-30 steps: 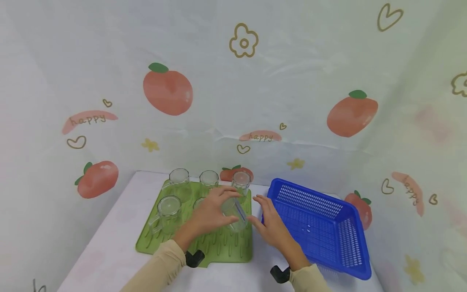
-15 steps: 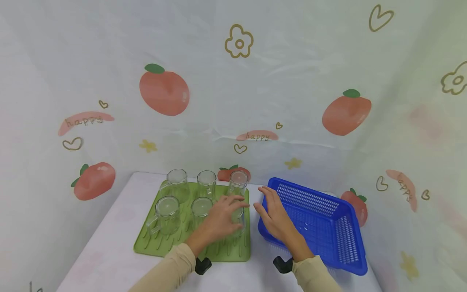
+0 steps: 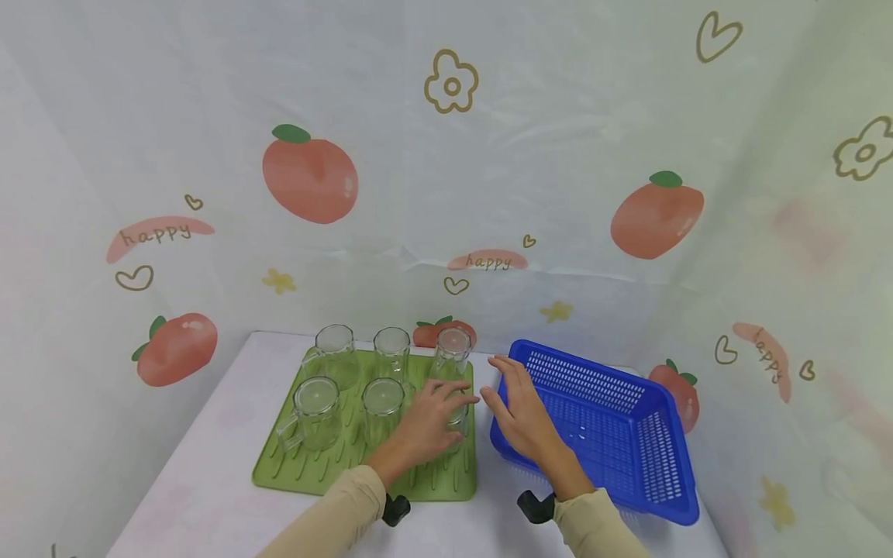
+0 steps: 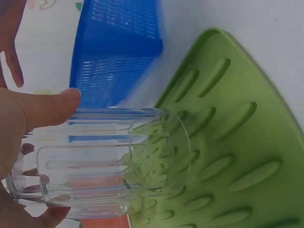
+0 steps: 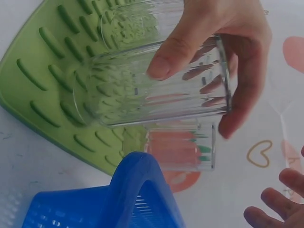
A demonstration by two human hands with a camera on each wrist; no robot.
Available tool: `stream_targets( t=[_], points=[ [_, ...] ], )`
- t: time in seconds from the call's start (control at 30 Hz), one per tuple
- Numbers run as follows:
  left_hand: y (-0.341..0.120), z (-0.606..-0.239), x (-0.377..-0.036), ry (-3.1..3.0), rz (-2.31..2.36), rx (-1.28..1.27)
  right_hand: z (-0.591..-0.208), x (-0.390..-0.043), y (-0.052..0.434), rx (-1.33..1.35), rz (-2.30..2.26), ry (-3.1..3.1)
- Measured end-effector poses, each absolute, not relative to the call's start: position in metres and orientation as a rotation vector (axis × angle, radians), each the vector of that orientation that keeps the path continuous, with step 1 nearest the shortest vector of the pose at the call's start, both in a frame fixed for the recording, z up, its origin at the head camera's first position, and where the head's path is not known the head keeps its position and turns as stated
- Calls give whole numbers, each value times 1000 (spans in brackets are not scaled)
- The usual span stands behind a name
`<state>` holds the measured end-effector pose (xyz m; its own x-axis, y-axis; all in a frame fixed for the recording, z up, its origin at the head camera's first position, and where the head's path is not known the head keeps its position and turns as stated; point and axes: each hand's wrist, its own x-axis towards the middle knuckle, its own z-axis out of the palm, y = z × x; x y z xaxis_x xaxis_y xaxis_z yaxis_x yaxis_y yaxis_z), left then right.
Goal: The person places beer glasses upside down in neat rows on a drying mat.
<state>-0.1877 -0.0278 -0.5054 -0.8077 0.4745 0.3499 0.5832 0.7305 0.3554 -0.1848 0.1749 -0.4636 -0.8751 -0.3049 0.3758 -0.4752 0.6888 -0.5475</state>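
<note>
My left hand (image 3: 429, 422) holds a clear glass mug (image 4: 109, 161) at the front right corner of a green ribbed drying mat (image 3: 307, 477). Thumb and fingers wrap its upper end, while the thin rim faces down at the mat. From the head view that hand hides most of the mug; both wrist views show it plainly. My right hand (image 3: 525, 415) hovers beside the left edge of a blue plastic basket (image 3: 589, 380), fingers spread, holding nothing. Next to the held mug stands another glass mug (image 3: 382, 411), with a further mug (image 3: 317, 418) to its left.
Along the mat's back edge stand a left mug (image 3: 336, 356), a middle mug (image 3: 392, 353) and a right mug (image 3: 452, 353). The basket sits right of the mat on a white tabletop (image 3: 188, 480). A printed cloth (image 3: 391, 155) hangs behind.
The glass mug, tilted between both hands a second ago, now stands upright on the mat in my left hand. My right hand has come away from it toward the basket.
</note>
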Motion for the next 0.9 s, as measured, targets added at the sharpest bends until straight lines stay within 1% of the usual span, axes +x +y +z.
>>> stream_targets(
  t=[0.47,0.9],
  points=[
    [-26,-516,-194,-2751,-669,-817,-468,-186,172,634,997,-2640],
    [-25,-509,-192,-2850,-581,-826,-464,-185,170,583,976,-2632]
  ],
)
